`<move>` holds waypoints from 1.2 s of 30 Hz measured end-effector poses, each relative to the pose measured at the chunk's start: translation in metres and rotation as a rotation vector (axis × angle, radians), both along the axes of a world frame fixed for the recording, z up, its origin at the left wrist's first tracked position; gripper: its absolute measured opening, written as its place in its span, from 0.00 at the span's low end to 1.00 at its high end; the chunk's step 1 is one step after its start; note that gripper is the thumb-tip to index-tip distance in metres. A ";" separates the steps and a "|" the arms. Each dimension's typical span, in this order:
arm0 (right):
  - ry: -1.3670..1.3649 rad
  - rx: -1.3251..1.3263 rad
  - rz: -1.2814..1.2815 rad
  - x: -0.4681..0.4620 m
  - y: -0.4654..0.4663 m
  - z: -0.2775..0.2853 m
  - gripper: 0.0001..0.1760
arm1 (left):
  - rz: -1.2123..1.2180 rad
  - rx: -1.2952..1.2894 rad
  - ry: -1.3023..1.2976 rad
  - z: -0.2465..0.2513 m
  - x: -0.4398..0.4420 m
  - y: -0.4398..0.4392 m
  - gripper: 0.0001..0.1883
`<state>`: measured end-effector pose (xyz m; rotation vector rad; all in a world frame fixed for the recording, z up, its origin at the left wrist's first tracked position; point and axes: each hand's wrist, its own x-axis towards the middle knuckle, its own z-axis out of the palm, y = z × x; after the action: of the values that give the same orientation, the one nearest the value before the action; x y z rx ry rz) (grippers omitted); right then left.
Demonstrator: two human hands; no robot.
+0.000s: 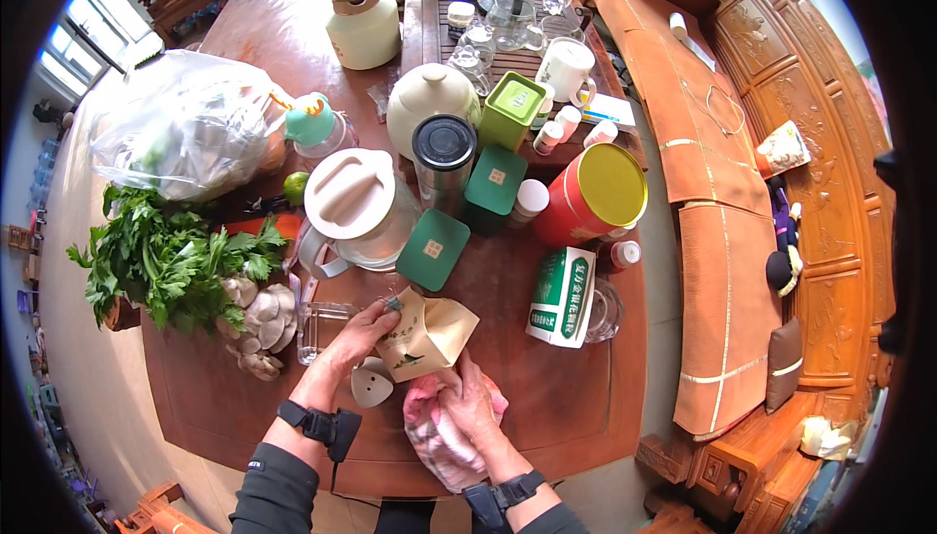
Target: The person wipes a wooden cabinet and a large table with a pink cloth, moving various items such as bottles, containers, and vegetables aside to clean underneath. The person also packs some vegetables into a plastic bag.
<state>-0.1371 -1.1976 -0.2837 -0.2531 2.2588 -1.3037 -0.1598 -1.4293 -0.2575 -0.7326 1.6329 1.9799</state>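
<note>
My left hand grips the left edge of a tan paper bag printed with writing and a green picture. A small teal piece shows at my left fingertips; I cannot tell what it is. My right hand is closed on a crumpled pink-and-white cloth, its fingertips reaching the bag's lower right edge. Below the bag sits a small white rounded object with two dark dots. A rectangular clear glass dish lies partly behind my left hand. Both hands are over the wooden table.
Oyster mushrooms, leafy celery and a filled plastic bag lie left. Ahead stand a lidded pitcher, green tins, a red canister and a tumbler. A medicine box touches a glass jar.
</note>
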 end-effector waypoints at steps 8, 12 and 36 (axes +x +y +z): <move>-0.400 -0.337 -0.258 0.055 0.045 -0.017 0.32 | -0.272 -0.200 0.117 0.004 0.001 0.048 0.31; -0.188 -0.242 -0.396 0.083 0.095 -0.004 0.25 | -0.343 -0.155 0.249 -0.004 0.010 0.111 0.31; 0.355 0.235 0.455 0.089 0.010 -0.009 0.53 | -0.481 -1.382 0.528 0.022 0.105 0.043 0.22</move>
<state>-0.0482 -1.1873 -0.2932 -0.9117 2.4155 -0.7961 -0.0543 -1.3867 -0.2350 -0.1098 3.0706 0.4851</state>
